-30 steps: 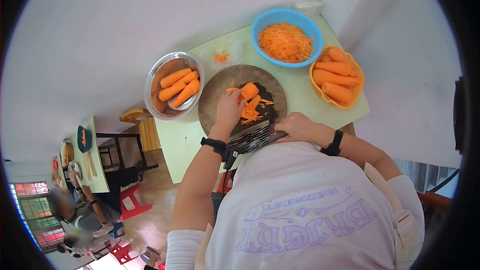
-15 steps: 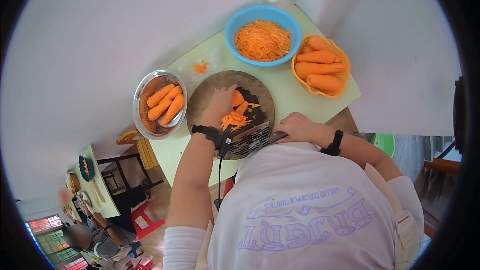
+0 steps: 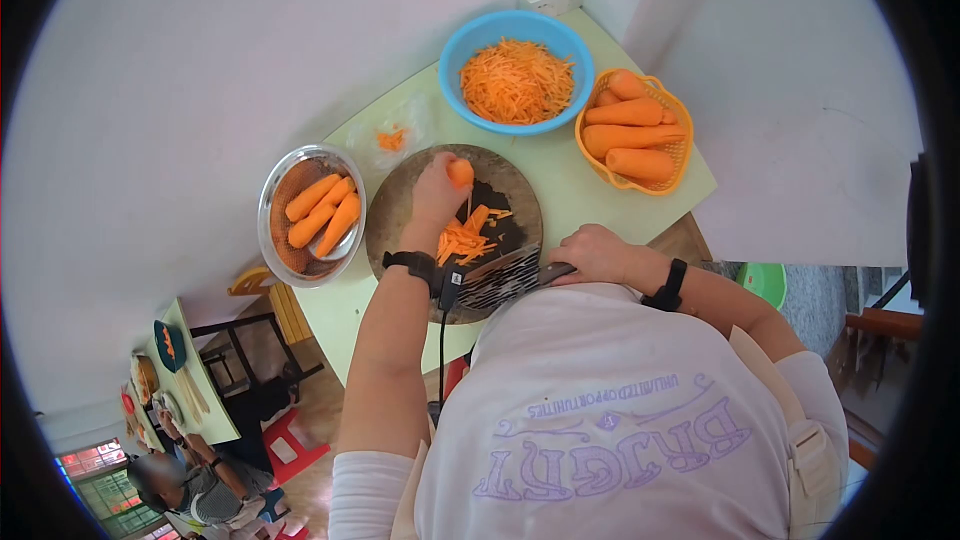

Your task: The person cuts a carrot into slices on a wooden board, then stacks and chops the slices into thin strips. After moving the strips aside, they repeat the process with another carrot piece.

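Note:
My left hand (image 3: 432, 198) is closed around a carrot piece (image 3: 461, 173) above the far part of the round wooden cutting board (image 3: 392, 202). A pile of carrot strips (image 3: 462, 241) lies on the board's dark, wet middle, just below that hand. My right hand (image 3: 598, 256) grips the handle of a broad kitchen knife (image 3: 500, 278). Its patterned blade rests low over the board's near edge, apart from the carrot piece and pointing left.
Behind the board stands a blue basin (image 3: 446, 90) of shredded carrot, with a yellow basket (image 3: 683, 165) of whole carrots to its right. A metal bowl (image 3: 266, 230) with peeled carrots is at left. Scraps (image 3: 391, 139) lie on plastic. Another person (image 3: 215, 485) is at lower left.
My left hand has lifted the carrot piece off the board and shifted slightly away and left, turning it. The knife in my right hand has stayed nearly still. The view has shifted slightly.

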A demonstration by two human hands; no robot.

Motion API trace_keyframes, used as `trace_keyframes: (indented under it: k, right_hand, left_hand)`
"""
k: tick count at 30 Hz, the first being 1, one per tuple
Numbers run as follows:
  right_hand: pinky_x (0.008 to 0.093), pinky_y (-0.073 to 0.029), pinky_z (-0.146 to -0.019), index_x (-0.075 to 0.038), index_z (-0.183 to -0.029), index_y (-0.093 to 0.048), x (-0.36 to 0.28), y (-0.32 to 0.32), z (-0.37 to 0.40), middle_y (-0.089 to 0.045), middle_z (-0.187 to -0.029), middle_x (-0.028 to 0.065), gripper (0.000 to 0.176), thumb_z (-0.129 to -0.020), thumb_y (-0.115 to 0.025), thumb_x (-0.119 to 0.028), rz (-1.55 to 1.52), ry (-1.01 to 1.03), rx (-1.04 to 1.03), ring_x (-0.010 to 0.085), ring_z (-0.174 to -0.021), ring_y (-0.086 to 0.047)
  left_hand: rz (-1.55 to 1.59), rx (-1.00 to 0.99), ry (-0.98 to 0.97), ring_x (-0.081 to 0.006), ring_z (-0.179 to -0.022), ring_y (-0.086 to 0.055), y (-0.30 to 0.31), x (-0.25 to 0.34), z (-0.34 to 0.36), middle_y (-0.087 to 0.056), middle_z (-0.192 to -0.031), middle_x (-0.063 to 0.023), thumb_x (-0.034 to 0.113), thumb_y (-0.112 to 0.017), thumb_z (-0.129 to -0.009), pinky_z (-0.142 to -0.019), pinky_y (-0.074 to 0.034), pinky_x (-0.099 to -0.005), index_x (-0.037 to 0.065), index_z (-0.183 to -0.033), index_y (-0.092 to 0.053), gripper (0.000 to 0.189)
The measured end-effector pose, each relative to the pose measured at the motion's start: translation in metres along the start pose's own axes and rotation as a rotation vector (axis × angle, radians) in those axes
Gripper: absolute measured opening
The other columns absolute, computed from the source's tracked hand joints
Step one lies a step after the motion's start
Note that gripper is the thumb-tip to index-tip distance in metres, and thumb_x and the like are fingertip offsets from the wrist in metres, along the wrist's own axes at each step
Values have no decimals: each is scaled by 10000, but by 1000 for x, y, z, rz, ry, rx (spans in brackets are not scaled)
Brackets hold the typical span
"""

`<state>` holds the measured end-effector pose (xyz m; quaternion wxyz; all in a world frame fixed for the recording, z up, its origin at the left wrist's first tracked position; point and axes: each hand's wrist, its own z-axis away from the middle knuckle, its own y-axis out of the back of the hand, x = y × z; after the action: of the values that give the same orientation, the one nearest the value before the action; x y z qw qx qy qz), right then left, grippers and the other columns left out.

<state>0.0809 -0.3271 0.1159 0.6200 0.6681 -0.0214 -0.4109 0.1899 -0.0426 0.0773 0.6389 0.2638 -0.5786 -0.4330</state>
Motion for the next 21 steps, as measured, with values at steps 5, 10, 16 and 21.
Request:
trace_keyframes:
  k: [5, 10, 16, 21]
  right_hand:
    - [418, -505, -649, -127, -922, -643, 0, 2, 2, -641, -722, 87, 330, -822, -702, -435, -8, -4, 7, 311, -701, -640]
    - [430, -510, -646, -132, -923, -656, 0, -1, 2, -649, -730, 105, 331, -816, -701, -442, -22, -20, 9, 325, -709, -646]
    - [439, -514, -643, -132, -917, -666, 3, -5, 0, -656, -731, 126, 331, -809, -705, -443, -40, -13, 5, 341, -709, -649]
    - [434, -514, -639, -126, -898, -663, 1, 1, -3, -656, -730, 126, 332, -798, -716, -438, -53, 23, 22, 341, -700, -647]
  left_hand:
    - [158, 135, -16, -394, -1119, -566, -19, -14, -3, -577, -1228, -181, 87, -782, -740, -948, -488, -438, 92, -1223, -484, 567]
    - [138, 277, -124, -376, -1092, -569, -11, -6, 20, -599, -1128, -148, 68, -763, -758, -919, -485, -450, 85, -1183, -507, 497]
    - [-293, 80, -259, -297, -900, -603, -13, 2, 44, -626, -926, -92, 191, -755, -769, -782, -482, -406, 92, -896, -689, 174]
    - [-258, 94, -204, -276, -864, -612, -35, -3, 42, -634, -871, -83, 208, -753, -775, -804, -479, -409, 94, -920, -715, 188]
